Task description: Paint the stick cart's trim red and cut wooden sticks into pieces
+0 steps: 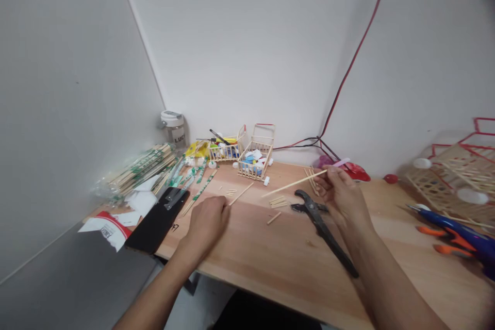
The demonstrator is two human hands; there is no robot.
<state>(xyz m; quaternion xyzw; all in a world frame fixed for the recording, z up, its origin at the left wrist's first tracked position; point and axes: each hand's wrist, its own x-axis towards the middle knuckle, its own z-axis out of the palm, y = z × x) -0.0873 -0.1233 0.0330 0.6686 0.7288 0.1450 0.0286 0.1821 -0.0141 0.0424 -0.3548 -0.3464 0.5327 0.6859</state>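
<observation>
My left hand [209,219] rests on the table with its fingers closed around one end of a thin wooden stick [243,192], which points away to the right. Raised above the tabletop, my right hand [339,191] pinches a longer bamboo stick [296,182] that slants down to the left. A pale pink strip [341,163] shows by its fingertips; whether they hold it I cannot tell. Short cut sticks [277,201] lie between the hands, with a single piece [274,218] nearer me. Dark metal pliers [325,232] lie beside my right forearm.
Two small stick-built carts [266,150] [228,153] filled with bits stand by the wall. At left are bagged bamboo sticks [143,167], a black phone-like slab [154,224] and a lidded jar [174,129]. A blue tool [456,229] and larger stick baskets [436,185] occupy the right.
</observation>
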